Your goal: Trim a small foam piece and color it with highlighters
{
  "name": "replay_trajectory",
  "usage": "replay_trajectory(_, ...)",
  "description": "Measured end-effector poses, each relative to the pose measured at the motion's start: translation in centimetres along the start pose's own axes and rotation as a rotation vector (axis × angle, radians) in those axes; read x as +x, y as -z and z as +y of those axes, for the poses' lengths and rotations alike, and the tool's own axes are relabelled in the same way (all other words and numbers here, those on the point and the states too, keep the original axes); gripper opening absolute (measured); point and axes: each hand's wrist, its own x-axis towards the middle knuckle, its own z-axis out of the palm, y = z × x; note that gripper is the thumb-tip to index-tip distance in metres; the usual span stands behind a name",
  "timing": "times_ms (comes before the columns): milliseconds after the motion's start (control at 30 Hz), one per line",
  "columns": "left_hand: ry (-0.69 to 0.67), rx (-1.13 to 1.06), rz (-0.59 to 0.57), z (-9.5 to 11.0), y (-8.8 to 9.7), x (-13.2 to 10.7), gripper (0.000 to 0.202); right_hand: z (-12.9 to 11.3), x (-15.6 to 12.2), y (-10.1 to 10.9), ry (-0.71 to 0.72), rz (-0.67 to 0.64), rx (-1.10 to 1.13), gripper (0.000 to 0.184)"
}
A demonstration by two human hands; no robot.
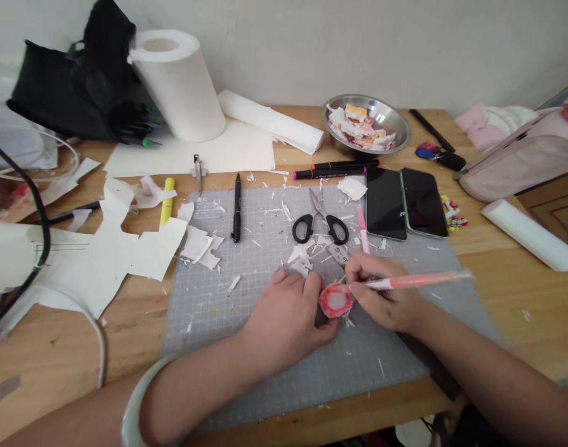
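Observation:
My left hand (pixel 288 313) is closed on the left edge of a small round paper piece (pixel 336 300), its rim coloured pink and orange and its middle pale. In my right hand (pixel 388 292) is a slim marker (pixel 418 280) with an orange-pink barrel, its tip touching the upper right rim of the paper. Both hands are over a grey gridded cutting mat (pixel 228 360). Just beyond them lie black-handled scissors (pixel 319 220) with blades spread, a pink marker (pixel 362 230) and a grey ruler-like piece (pixel 339 254) partly hidden by my right hand.
White paper scraps (pixel 202 245) litter the mat. Two phones (pixel 386 205) lie at its upper right. Behind stand a metal bowl (pixel 390 115) of coloured paper pieces and a paper towel roll (pixel 181 93). Cut paper sheets (pixel 102 264) and a cable (pixel 95 329) are at left.

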Motion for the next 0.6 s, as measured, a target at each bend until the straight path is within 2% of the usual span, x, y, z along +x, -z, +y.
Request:
replay_trajectory(100, 0.001, 0.0, 0.003, 0.03, -0.01, -0.02, 0.022, -0.08, -0.09, -0.02, 0.032, -0.064, -0.006, 0.014)
replay_trajectory(267, -0.004, 0.0, 0.0, 0.04, 0.04, -0.07, 0.023, -0.01, -0.08, 0.13, -0.034, -0.079, 0.073, 0.014)
replay_trajectory(367, -0.005, 0.0, -0.002, 0.03, 0.11, -0.02, 0.021, 0.06, 0.05, 0.27, -0.029, -0.157, 0.149, 0.015)
replay_trajectory(600, -0.008, 0.005, 0.006, 0.1, 0.19, 0.0, 0.021, -0.01, 0.11, 0.44, -0.054, -0.197, 0.24, 0.015)
